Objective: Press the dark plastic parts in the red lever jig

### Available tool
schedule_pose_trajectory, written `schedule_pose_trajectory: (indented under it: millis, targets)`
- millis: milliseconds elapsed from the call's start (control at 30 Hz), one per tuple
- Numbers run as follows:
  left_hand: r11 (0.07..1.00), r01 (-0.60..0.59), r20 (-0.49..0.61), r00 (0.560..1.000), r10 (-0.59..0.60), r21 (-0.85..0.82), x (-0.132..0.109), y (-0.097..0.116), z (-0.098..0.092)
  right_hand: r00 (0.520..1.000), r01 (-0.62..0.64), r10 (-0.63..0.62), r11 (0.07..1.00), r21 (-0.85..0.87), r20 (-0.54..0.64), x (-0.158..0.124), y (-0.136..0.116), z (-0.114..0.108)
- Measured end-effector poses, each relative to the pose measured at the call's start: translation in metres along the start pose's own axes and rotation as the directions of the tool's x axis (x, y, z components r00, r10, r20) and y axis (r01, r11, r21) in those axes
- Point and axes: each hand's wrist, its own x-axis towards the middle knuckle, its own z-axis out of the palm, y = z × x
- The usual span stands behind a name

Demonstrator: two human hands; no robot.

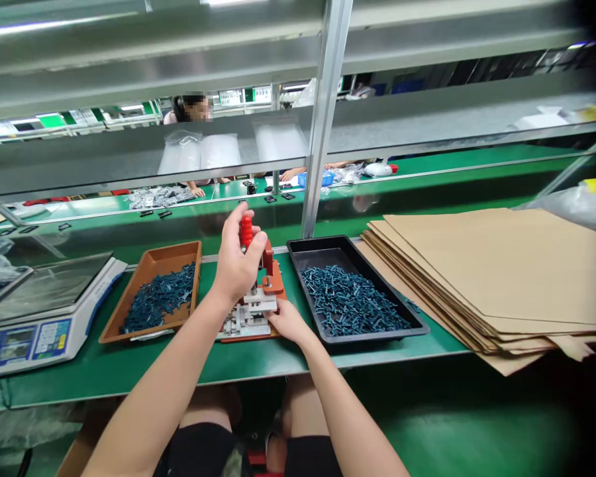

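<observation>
A small press fixture with a toggle clamp (273,281) and a metal block (248,318) stands before me on the green bench. My left hand (236,262) is closed loosely about the clamp's red handle (247,230), which is upright between thumb and fingers. Low at the fixture's right side, my right hand (291,321) has its fingers drawn together against the metal block; whatever is in the fingertips is hidden. Left of the fixture, a brown tray (151,255) holds many small dark blue parts (161,298). A black tray (322,245) on the right contains thin dark blue pieces (350,298).
A weighing scale (44,331) occupies the bench's left end. Stacked brown cardboard sheets (487,271) overhang the front edge at right. A metal post (322,119) and shelf (402,119) with plastic bags (221,151) rise behind. Across, a person (186,112) sits at another bench.
</observation>
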Motion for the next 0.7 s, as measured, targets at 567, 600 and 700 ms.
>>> schedule_pose_trajectory:
  millis: [567, 600, 700]
  targets:
    - [0.982, -0.131, -0.024, 0.991, 0.135, 0.133, -0.03, 0.012, 0.003, 0.997, 0.075, -0.073, 0.995, -0.071, 0.035, -0.006, -0.017, -0.004]
    - [0.99, -0.1, -0.03, 0.994, 0.103, 0.102, -0.029, 0.015, 0.003, 0.997, 0.071, -0.069, 0.995, -0.068, 0.037, -0.006, -0.019, -0.004]
    - [0.991, -0.091, -0.126, 0.987, 0.102, 0.096, -0.037, 0.019, 0.01, 0.996, 0.067, -0.064, 0.996, -0.053, 0.057, -0.01, -0.024, -0.004]
